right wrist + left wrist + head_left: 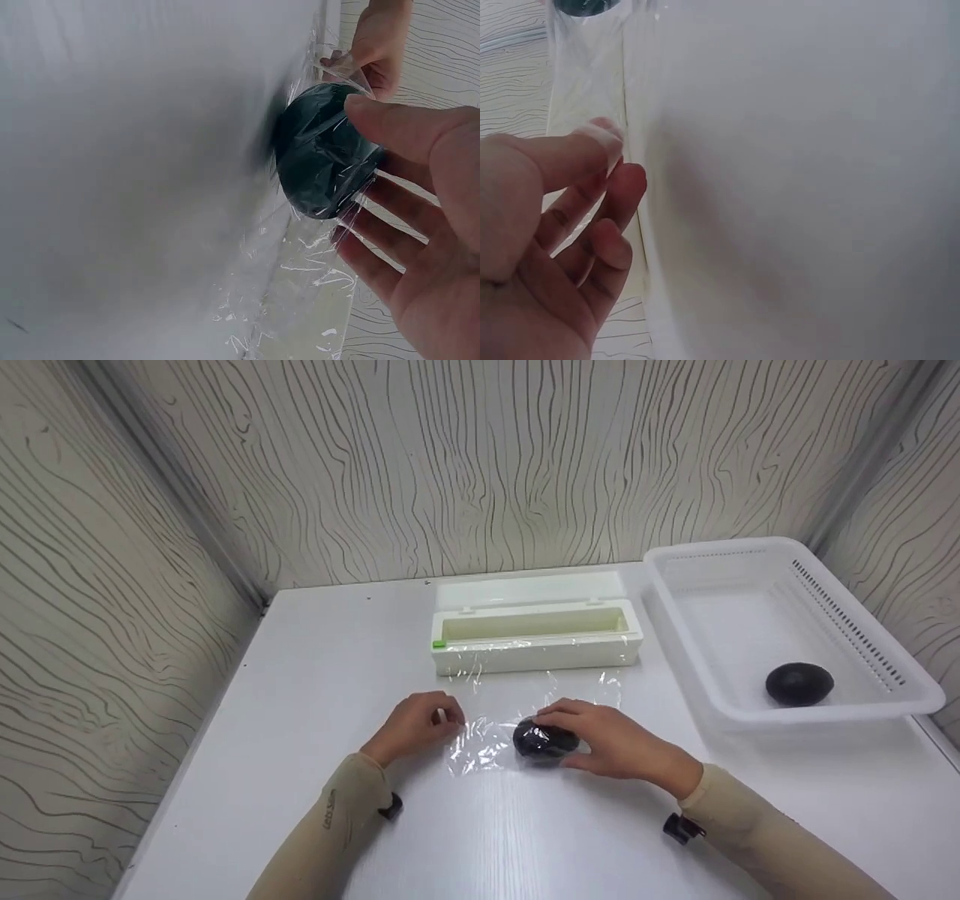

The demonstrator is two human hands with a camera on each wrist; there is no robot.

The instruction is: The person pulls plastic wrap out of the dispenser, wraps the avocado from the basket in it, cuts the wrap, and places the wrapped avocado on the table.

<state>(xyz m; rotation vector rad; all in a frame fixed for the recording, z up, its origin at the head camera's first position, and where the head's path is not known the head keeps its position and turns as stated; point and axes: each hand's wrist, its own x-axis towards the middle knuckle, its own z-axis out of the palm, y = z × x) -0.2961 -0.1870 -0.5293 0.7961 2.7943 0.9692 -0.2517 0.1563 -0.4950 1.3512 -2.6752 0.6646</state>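
**2 beige sleeves (319, 829) reach in to 1 film-covered dark oval**

Near-black in the head view and deep blue-green at the right wrist, the dark oval (536, 744) is smooth, rounded and glossy. Clear film (484, 742) lies close over it, creased into fine folds that catch white glints. It sits on the white counter (322, 652), between the 2 hands and in front of a white dispenser box (536, 658).

The right hand (615, 741) grips the oval, thumb on 1 side and fingers on the other. The left hand (416, 727) pinches the film's edge between thumb and fingertips, to the left of the oval. The film spreads in wrinkles from the box's front edge to the hands. The box's lid (529, 591) is tipped back. At right, a 2nd dark oval (799, 684) lies in a white basket (832, 712).
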